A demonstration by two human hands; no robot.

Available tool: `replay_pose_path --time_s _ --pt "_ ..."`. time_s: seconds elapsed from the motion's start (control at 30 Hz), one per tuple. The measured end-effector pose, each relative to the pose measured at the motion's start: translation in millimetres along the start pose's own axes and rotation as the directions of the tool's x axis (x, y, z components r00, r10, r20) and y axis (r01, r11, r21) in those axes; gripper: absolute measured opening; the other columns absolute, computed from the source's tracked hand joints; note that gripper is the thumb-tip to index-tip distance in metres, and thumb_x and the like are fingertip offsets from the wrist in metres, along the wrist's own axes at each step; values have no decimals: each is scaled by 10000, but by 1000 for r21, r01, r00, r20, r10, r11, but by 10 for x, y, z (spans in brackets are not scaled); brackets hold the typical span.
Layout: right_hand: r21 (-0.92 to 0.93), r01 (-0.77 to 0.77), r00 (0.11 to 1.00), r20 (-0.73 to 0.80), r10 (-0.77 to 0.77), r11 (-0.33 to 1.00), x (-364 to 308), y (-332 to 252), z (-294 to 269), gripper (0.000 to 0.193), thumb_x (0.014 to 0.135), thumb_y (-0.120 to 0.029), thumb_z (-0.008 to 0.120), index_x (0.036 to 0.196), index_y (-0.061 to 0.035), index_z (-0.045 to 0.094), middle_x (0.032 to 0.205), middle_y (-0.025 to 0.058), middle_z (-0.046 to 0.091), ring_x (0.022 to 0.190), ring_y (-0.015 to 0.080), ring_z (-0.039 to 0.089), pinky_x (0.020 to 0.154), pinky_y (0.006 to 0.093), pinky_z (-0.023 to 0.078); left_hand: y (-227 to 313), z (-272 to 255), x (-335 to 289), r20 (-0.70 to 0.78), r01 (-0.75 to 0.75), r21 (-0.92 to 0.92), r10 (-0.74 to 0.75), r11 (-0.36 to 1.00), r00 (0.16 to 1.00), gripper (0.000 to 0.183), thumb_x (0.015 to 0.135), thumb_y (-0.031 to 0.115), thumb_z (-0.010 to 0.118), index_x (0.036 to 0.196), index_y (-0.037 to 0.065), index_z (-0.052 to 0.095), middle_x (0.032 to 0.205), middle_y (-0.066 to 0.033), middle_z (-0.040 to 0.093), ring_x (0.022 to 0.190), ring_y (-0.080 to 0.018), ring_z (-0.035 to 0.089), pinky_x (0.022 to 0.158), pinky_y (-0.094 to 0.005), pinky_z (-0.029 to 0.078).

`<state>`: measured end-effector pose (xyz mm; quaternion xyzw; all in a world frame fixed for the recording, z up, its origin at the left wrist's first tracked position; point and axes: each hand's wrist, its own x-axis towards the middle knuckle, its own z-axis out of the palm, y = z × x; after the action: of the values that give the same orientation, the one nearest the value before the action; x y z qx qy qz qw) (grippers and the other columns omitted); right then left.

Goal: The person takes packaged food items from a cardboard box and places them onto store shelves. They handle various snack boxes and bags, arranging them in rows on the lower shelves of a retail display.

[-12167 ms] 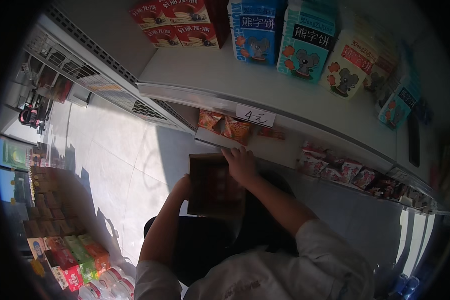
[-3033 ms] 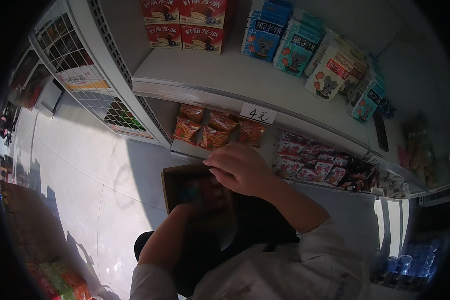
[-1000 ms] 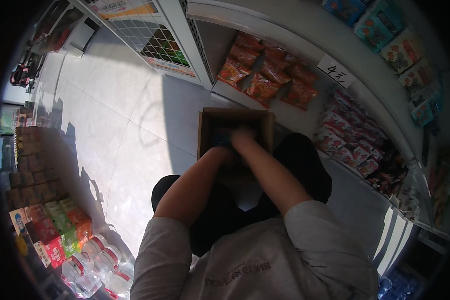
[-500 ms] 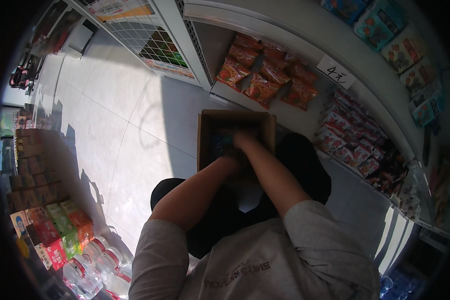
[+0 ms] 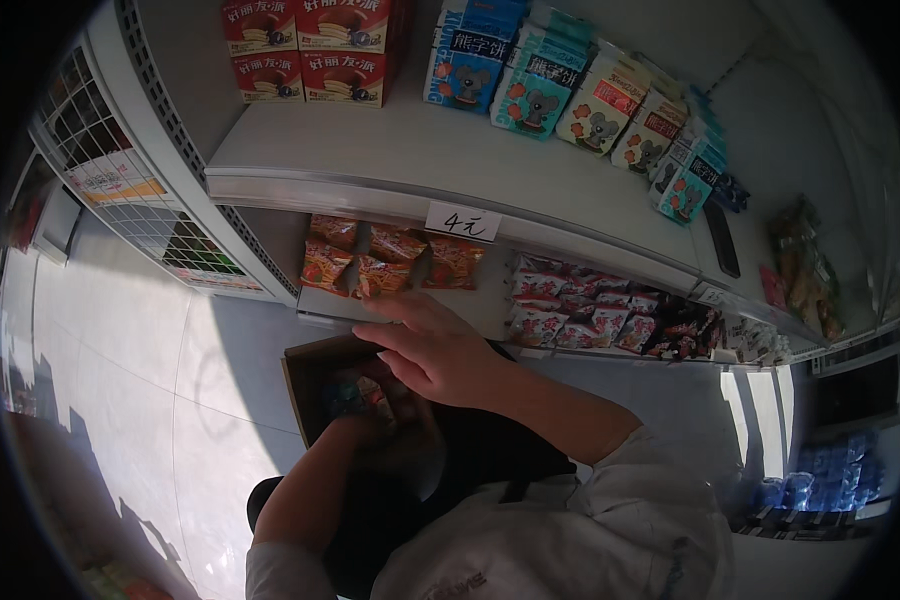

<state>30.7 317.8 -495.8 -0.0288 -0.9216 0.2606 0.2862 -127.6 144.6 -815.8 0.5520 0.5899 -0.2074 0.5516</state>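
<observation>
Box (image 5: 320, 354): left of centre, below lower shelf (image 5: 492, 302) in frame | Left hand (image 5: 358, 432): inside box; grip hidden, I cannot tell | Right hand (image 5: 435, 352): grip loosely spread, near orange snack bags (image 5: 382, 276) | Advice: steady box; keep knuckles clear of rim.

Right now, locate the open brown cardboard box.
In the head view, the box sits left of centre, below the shiny orange snack packets, with the left hand inside.

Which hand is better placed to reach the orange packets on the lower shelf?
Probably the right hand: it is raised and open close to the orange packets, while the left hand is down in the cardboard box.
</observation>
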Motion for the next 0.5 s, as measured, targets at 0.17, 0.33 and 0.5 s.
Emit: replay_pose_path --time_s 0.17,0.33,0.5 --pt "-450 -245 784 -613 -97 859 -303 579 -1702 638 933 31 734 1501 -38 452 1487 184 488 1378 344 502 1172 445 422 137 -127 -279 -25 8 -100 -10 995 1000 651 1008 401 661 1550 51 573 1575 -212 582 1436 -358 573 1195 -473 447" --pt "-225 -744 420 -889 179 629 -568 1024 -2742 851 971 -142 797 1628 21 281 1402 169 562 1213 260 634 1059 424 499 -78 53 163 9 -76 1 76 997 997 566 1015 361 643 1470 26 644 1532 -208 623 1413 -343 600 1169 -470 477" --pt "236 -726 244 -790 563 646 -832 1169 -2960 967 963 -239 839 1663 28 227 1220 125 707 987 191 725 969 355 551 119 -86 -217 -62 -90 129 98 988 993 508 1031 325 608 1438 25 668 1500 -204 649 1384 -332 629 1156 -449 493"
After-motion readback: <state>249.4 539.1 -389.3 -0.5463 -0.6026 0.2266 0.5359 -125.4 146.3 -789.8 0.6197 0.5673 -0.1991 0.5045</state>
